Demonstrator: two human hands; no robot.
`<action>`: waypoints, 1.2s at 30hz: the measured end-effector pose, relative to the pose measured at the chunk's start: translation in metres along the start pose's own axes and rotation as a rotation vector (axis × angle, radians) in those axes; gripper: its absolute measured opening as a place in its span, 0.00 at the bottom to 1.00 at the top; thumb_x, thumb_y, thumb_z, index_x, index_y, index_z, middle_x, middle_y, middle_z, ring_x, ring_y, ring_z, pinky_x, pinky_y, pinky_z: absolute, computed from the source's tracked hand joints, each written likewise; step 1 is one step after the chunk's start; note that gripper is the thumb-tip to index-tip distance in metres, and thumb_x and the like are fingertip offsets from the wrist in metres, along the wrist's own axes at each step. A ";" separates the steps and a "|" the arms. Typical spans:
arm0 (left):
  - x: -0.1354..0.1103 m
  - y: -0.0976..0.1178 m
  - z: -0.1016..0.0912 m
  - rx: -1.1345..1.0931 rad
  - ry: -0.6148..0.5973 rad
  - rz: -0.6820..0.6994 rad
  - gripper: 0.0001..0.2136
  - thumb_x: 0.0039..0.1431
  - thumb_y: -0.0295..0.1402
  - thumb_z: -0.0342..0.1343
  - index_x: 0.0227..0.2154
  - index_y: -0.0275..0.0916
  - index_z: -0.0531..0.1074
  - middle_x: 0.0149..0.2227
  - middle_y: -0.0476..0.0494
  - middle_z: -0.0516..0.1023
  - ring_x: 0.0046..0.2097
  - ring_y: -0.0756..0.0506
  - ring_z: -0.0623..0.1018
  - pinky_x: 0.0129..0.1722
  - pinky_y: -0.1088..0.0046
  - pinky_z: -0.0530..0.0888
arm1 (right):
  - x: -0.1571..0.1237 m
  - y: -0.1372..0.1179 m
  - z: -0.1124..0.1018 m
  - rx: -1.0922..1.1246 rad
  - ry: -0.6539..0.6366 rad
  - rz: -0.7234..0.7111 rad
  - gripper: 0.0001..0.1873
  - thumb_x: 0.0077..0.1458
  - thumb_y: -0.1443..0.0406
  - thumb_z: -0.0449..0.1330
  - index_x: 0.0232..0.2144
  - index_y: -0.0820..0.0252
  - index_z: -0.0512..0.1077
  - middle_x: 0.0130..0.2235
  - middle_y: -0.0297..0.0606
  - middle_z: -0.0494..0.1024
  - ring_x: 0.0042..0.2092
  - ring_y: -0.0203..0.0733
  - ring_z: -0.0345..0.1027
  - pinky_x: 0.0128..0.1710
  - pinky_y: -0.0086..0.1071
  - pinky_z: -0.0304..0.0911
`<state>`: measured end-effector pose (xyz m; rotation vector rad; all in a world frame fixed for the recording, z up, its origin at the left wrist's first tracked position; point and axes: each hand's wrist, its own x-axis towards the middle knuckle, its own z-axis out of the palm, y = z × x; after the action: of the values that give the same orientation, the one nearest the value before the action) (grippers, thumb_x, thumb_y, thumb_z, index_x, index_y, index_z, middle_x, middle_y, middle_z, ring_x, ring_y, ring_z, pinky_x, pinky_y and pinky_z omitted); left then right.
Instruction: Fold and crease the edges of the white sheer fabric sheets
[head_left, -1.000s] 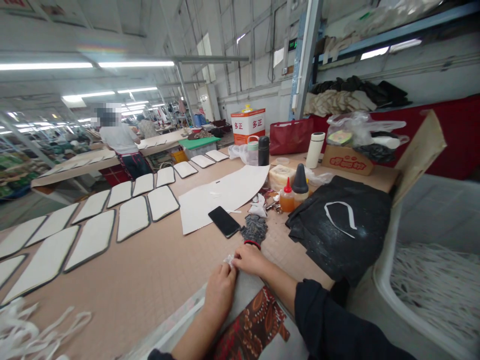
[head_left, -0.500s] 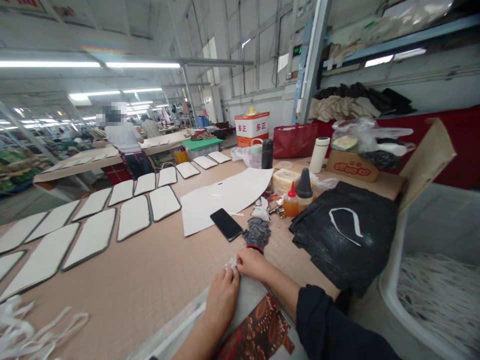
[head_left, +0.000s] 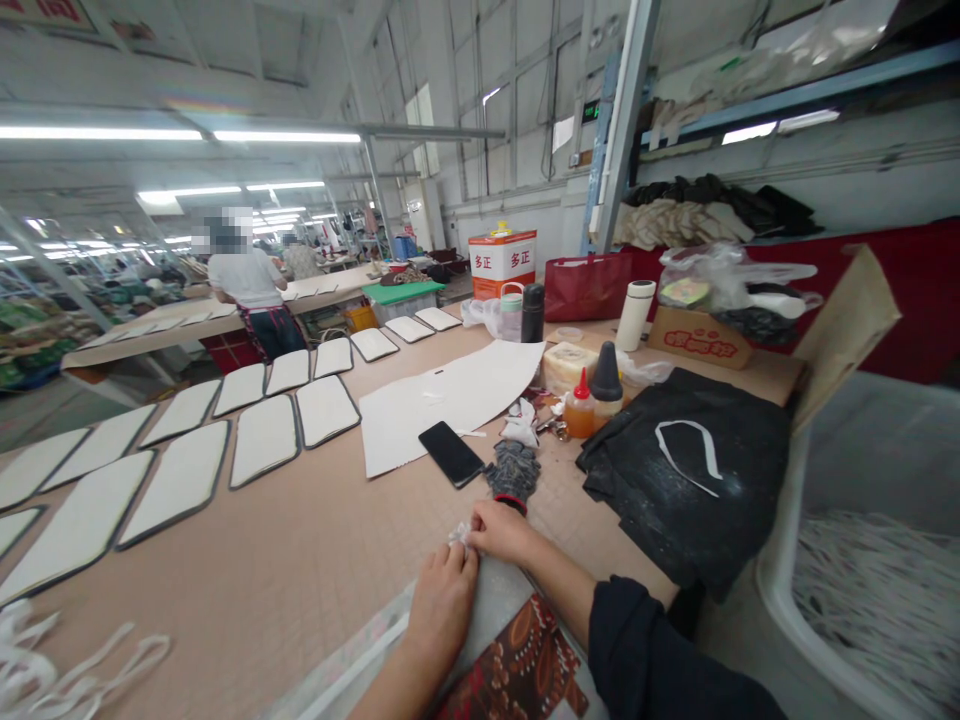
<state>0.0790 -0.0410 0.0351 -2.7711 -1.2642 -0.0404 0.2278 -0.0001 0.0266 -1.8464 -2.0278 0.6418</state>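
Note:
Low in the middle of the head view, my left hand [head_left: 445, 592] and my right hand [head_left: 496, 530] meet at the table's near edge. Between their fingertips is a small crumpled whitish piece [head_left: 460, 533], thin like tissue or plastic; its exact kind is unclear. Both hands are closed on it, with the fingers bent and partly hidden. Just beyond my right hand lies a grey knitted glove [head_left: 513, 470] with a red cuff edge. A black phone [head_left: 451, 453] rests beside the glove, partly over a large white sheet [head_left: 442, 400].
Dark-edged white panels [head_left: 264, 438] lie in rows at left. To the right are a glue bottle [head_left: 580, 408] with a red tip, a black cloth stack [head_left: 690, 470] and a bin [head_left: 780, 590] of white strips. A person [head_left: 251, 285] stands at another table.
The view has shifted very slightly. Both hands stay together around the small whitish piece, with little visible movement.

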 end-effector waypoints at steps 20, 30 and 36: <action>-0.006 -0.011 -0.011 -0.421 -0.018 -0.257 0.09 0.58 0.28 0.46 0.32 0.38 0.71 0.36 0.45 0.71 0.41 0.47 0.71 0.41 0.73 0.66 | -0.042 -0.005 0.007 0.167 0.087 -0.268 0.15 0.53 0.73 0.47 0.38 0.62 0.71 0.41 0.41 0.72 0.45 0.40 0.63 0.46 0.31 0.57; -0.031 -0.012 -0.015 -0.048 -0.130 -0.007 0.12 0.58 0.23 0.45 0.43 0.34 0.69 0.41 0.40 0.72 0.41 0.44 0.69 0.42 0.67 0.69 | -0.065 -0.016 0.002 -0.184 0.083 -0.482 0.12 0.56 0.71 0.48 0.37 0.61 0.70 0.41 0.42 0.72 0.44 0.44 0.60 0.43 0.35 0.58; -0.073 -0.035 -0.017 -0.097 -0.162 -0.058 0.13 0.59 0.23 0.44 0.44 0.37 0.68 0.41 0.41 0.71 0.42 0.45 0.69 0.43 0.68 0.68 | -0.070 -0.022 -0.001 -0.343 0.070 -0.541 0.11 0.55 0.70 0.50 0.40 0.62 0.68 0.41 0.43 0.71 0.44 0.45 0.60 0.41 0.35 0.60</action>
<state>0.0055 -0.0747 0.0499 -2.8699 -1.4165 0.1242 0.2175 -0.0712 0.0440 -1.3373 -2.5538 0.0830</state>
